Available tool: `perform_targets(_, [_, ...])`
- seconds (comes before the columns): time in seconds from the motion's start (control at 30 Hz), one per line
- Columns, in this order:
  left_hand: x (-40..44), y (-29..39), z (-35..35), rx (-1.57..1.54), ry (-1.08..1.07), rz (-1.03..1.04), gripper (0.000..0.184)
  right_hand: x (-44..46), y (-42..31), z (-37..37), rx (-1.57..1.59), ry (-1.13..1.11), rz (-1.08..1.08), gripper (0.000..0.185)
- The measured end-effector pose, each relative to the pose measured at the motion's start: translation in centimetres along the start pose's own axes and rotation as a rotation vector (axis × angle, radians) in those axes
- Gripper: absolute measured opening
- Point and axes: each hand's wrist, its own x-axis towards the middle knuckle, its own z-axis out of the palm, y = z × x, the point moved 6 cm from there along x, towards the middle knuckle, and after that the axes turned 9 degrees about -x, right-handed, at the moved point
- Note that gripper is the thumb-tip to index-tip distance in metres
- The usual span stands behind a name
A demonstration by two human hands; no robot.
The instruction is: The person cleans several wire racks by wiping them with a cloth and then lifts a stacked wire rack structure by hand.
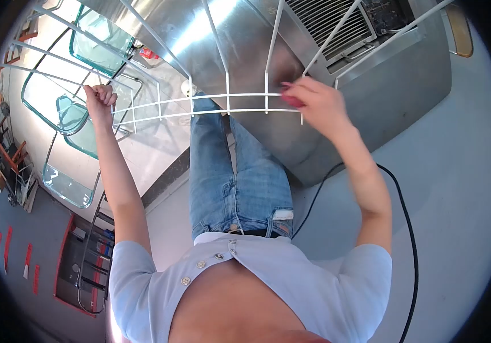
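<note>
A white wire rack (210, 98) stretches across the upper view, its long bars running away from me. My left hand (100, 103) is closed around the rack's left end, with the thumb pointing up. At the rack's right side, my right hand (322, 108) pinches a small pinkish-red item (292, 99), which seems soft like a cloth or sponge. That item lies against or just in front of the rack's front wires; whether it touches them is not clear. The fingers of the right hand are partly blurred.
Beneath the rack is a stainless steel counter (365, 94) with a louvred grille (328, 26). Teal-seated metal chairs (105, 37) stand at the left. A black cable (411, 240) runs along the floor at the right. Wooden pieces and clutter (14, 154) lie far left.
</note>
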Motion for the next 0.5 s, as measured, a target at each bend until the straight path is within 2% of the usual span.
perform_targets(0.07, [0.1, 0.1, 0.1, 0.025, 0.021, 0.026, 0.052, -2.6, 2.8, -2.3, -0.093, 0.020, 0.130, 0.014])
perform_targets(0.1, [0.1, 0.1, 0.6, 0.028, -0.006, 0.027, 0.052, -3.9, 4.4, -3.2, -0.043, 0.072, 0.170, 0.014])
perform_targets(0.13, [0.1, 0.1, 0.5, 0.027, -0.006, 0.028, 0.052, -4.7, 5.3, -3.9, -0.112, -0.005, 0.230, 0.014])
perform_targets(0.43, [0.0, -0.6, 0.7, -0.014, -0.038, 0.009, 0.051, -4.8, 6.0, -3.8, -0.101, -0.029, 0.179, 0.013])
perform_targets(0.5, [-0.1, -0.6, 1.1, -0.023, -0.065, 0.013, 0.051, -3.9, 5.0, -2.7, 0.024, 0.095, 0.117, 0.015])
